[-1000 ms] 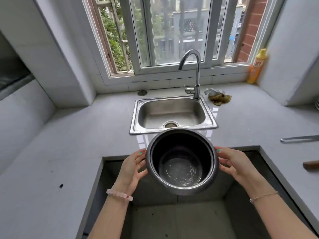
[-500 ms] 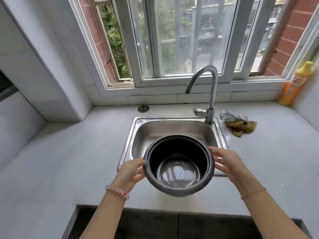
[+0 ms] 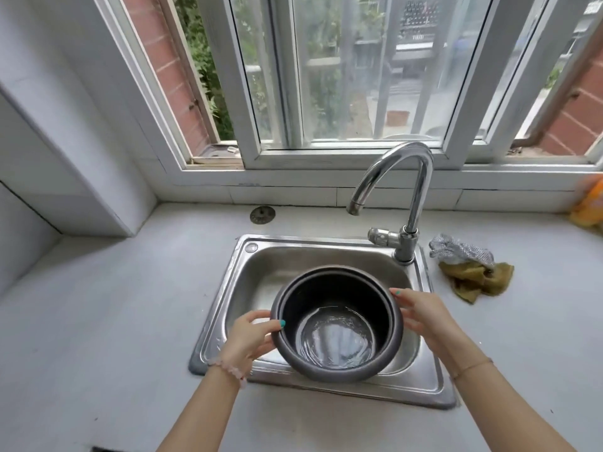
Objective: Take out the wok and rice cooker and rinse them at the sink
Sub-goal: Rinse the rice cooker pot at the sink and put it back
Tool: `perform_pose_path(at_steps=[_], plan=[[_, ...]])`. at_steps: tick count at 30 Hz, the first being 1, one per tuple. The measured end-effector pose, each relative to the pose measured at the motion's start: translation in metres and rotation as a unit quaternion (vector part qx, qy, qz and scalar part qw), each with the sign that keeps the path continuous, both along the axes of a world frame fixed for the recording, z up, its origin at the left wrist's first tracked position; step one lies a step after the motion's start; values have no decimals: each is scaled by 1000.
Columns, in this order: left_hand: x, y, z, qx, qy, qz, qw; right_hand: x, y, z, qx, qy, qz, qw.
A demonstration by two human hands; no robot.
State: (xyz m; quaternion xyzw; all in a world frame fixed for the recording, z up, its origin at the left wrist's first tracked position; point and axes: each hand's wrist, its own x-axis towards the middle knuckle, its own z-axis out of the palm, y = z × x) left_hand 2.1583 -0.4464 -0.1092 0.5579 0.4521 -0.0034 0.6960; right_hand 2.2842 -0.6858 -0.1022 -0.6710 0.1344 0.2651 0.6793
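The dark round rice cooker pot (image 3: 336, 334) hangs over the steel sink (image 3: 228, 308), tipped a little toward me, its shiny bottom showing. My left hand (image 3: 249, 337) grips its left rim, thumb on the edge. My right hand (image 3: 421, 316) presses against the right side of the rim. The curved chrome faucet (image 3: 411, 203) stands at the sink's back right, its spout above the basin; no water is running. No wok is in view.
A grey scrubber and an olive cloth (image 3: 473, 275) lie right of the faucet. A yellow bottle (image 3: 590, 203) stands at the far right by the window sill. A round drain cover (image 3: 262, 214) lies behind the sink. A white wall juts out at the left.
Both hands have carried the pot forward from above the open counter cutout to over the sink basin, and my view has moved closer to the sink.
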Motion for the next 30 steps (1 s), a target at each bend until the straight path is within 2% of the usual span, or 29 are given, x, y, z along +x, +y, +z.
perform_pose_path(at_steps=[9,13,17,19,22,27,30], plan=[[15,17,-16,-2,14,-22,1000,12,1,-5,11,58,-5,998],[15,23,-21,62,16,-59,996,12,6,-5,17,60,-4,998],[15,29,-23,161,31,-132,978,10,12,-4,11,51,7,999],[15,29,-18,176,33,-161,971,10,13,-4,11,47,9,999],[15,31,-13,147,6,-186,972,12,14,-6,11,37,14,999],[14,36,-19,32,-44,-160,986,17,14,-11,12,29,8,999],[20,34,-24,55,-33,-158,985,20,14,-13,10,35,7,999]])
